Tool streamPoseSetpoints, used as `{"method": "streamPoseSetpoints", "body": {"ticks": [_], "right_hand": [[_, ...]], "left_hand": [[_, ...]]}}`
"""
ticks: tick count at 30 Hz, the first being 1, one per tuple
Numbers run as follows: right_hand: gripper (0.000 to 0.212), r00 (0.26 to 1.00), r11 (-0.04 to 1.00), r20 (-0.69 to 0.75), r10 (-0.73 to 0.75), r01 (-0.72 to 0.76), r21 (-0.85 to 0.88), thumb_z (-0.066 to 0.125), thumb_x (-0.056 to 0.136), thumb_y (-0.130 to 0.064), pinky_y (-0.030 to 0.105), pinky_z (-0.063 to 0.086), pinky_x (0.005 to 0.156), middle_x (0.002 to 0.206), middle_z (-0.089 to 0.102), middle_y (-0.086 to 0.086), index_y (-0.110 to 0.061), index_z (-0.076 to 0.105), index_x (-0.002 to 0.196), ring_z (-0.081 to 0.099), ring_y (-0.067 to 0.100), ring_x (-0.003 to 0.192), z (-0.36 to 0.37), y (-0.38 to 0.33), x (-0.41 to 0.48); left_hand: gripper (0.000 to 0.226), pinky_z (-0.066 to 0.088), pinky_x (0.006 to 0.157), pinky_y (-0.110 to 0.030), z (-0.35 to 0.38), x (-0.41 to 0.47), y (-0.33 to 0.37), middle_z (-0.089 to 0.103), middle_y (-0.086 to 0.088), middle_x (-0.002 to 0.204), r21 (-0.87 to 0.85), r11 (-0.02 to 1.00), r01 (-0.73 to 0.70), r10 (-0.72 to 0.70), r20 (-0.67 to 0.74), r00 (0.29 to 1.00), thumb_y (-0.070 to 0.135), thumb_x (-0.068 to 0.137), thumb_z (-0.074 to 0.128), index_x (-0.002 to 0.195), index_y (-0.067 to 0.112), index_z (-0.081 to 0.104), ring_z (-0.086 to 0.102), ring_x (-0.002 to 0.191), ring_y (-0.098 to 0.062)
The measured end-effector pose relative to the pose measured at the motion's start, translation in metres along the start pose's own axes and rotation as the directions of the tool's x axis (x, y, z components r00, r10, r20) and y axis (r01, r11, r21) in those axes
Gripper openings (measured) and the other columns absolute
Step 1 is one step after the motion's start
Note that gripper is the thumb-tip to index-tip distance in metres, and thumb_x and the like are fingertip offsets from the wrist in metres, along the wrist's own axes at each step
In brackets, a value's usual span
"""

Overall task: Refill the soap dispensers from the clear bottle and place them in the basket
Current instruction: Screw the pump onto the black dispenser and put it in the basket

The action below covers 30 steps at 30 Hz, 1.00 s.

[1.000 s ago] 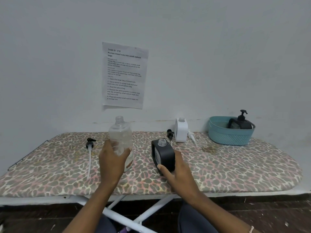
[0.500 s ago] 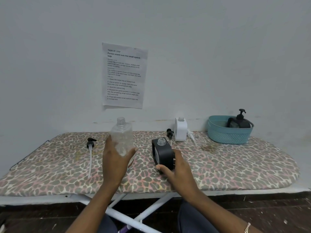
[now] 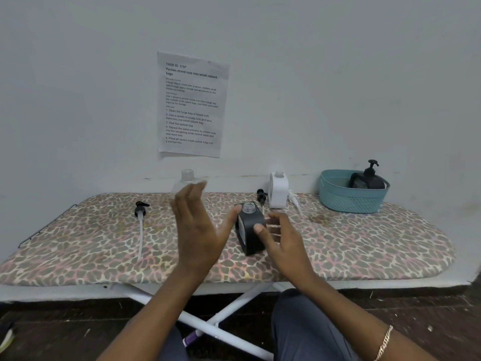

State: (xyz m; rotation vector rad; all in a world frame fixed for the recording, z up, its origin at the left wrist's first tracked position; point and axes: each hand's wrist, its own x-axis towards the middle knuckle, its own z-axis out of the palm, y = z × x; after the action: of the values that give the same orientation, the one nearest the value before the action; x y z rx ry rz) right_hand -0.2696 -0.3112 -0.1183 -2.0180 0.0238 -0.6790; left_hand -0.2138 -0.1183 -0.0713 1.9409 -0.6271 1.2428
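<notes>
- Fingers [image 3: 192,201] of left hand [image 3: 200,230] spread straight before clear bottle [image 3: 188,177]; contact unclear.
- Right hand [image 3: 283,239] grips black dispenser [image 3: 247,227], thumb in front.

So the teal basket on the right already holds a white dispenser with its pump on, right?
Not quite. In the head view, the teal basket holds a black dispenser with its pump on, not a white one. The white dispenser stands outside it, on the board.
</notes>
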Motion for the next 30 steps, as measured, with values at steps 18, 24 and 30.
{"method": "streamPoseSetpoints", "body": {"ticks": [18,24,30], "right_hand": [[0.033,0.983,0.719,0.160,0.090,0.048,-0.693,0.055,0.089,0.002,0.031,0.030,0.050,0.069,0.039,0.005,-0.012,0.032,0.068,0.047,0.029,0.066,0.026,-0.028,0.201],[0.026,0.946,0.574,0.269,0.180,0.121,-0.810,0.049,0.094,0.003,0.038,0.047,0.078,0.120,0.066,0.020,0.001,0.062,0.116,0.066,0.040,0.110,0.059,-0.001,0.227],[0.036,0.944,0.549,0.215,0.249,0.045,-0.834,0.043,0.098,-0.002,0.044,0.039,0.112,0.131,0.066,0.014,-0.004,0.063,0.128,0.063,0.032,0.123,0.069,0.020,0.227]], "left_hand": [[0.120,0.053,0.105,-0.049,0.056,-0.051,0.032,0.033,-0.004,0.161,0.073,0.887,0.457,-0.427,0.506,0.749,0.077,0.076,0.074,0.163,0.027,0.007,0.046,0.142,-0.030],[0.104,0.058,0.091,-0.046,0.061,-0.052,0.025,0.049,-0.003,0.145,0.122,0.907,0.404,-0.406,0.513,0.756,0.069,0.084,0.069,0.162,0.035,0.009,0.062,0.117,-0.027],[0.098,0.056,0.093,-0.035,0.057,-0.052,0.011,0.052,0.003,0.147,-0.039,0.898,0.437,-0.346,0.552,0.759,0.048,0.086,0.073,0.163,0.037,0.016,0.061,0.116,-0.018]]}}
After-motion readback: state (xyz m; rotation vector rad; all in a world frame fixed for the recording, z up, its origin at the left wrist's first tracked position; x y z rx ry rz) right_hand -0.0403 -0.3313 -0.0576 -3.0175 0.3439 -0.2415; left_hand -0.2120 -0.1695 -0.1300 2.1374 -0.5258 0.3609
